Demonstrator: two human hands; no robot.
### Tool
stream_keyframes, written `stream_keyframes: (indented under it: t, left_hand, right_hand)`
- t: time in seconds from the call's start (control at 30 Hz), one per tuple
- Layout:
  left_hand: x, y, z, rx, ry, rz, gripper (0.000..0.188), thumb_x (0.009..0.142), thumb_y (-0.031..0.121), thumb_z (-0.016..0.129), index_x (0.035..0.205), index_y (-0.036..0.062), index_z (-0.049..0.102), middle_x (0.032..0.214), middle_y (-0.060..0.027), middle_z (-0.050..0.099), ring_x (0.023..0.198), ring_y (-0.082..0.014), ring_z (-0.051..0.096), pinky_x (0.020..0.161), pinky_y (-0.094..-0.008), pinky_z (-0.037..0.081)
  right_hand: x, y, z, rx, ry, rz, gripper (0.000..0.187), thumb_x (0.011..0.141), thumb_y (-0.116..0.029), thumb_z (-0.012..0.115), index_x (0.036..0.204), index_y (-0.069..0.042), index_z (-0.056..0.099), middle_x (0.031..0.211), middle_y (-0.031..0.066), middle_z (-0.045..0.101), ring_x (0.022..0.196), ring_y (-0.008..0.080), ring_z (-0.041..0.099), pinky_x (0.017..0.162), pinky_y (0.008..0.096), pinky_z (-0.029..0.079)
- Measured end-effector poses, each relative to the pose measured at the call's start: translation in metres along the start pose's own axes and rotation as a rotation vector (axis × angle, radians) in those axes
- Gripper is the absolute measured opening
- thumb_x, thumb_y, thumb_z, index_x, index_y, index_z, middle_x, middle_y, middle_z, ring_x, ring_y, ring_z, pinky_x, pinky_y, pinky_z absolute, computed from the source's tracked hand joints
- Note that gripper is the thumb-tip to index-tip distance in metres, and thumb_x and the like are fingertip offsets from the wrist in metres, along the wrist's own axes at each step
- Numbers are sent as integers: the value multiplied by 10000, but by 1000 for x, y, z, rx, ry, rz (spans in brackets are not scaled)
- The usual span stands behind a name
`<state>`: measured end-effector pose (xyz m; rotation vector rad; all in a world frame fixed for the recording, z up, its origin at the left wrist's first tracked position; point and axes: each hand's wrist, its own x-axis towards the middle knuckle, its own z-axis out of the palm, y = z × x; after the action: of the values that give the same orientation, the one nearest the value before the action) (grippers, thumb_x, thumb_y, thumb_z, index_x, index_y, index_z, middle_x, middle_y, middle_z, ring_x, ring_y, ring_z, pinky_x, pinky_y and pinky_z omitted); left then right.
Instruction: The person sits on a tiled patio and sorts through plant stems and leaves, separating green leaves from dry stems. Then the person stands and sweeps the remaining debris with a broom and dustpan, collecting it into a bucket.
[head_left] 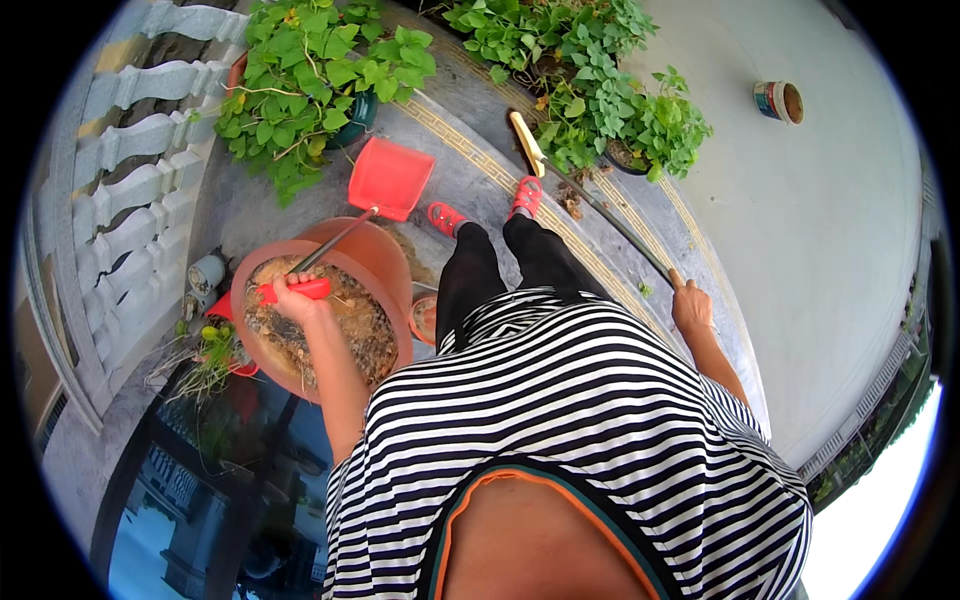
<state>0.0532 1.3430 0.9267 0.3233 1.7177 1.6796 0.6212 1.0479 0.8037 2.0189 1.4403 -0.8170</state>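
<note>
While right hand [692, 308] holds broom [526, 145], patterned floor [460, 145], pale balustrade [145, 138]

Hands [692, 305]: bare. Behind them, loose top [560, 380], black-and-white stripes, short sleeves [734, 422]; neckline [520, 468] banded black, teal, orange. Between hands: close-fitting black trousers [472, 268]. Farther forward: pinkish-red sandals [526, 197], openwork uppers.

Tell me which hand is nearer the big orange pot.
Left. The left hand, gripping the dustpan handle, is over the big orange pot; the right hand, on the broom handle, is well right of it, beyond the legs.
</note>
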Motion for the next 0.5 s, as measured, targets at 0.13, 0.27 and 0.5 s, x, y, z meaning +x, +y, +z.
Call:
stream_keyframes:
  t: [0.13,0.27,0.5]
  left_hand:
    - [2,2,3,8,-5,1,136,841,121,522,780,89,406,557,-12,421,488,-159,422,479,-328,385]
    - [12,2,1,25,-16,2,121,847,121,510,798,96,403,570,-14,425,485,-155,421,473,-322,386]
    - [15,4,12,9,-32,23,139,866,118,500,961,107,400,585,-7,404,481,-141,409,466,-306,384]
  right_hand:
    - [40,-27,-26,75,123,-72,473,837,-47,477,1281,-205,444,947,208,592,783,334,652,646,416,536]
    - [104,-76,-58,187,177,-147,442,828,-59,493,1253,-175,463,925,209,610,801,362,641,668,438,526]
    - [208,-154,-130,375,95,-154,435,820,-189,552,1248,-149,490,938,216,639,869,377,621,750,478,492]
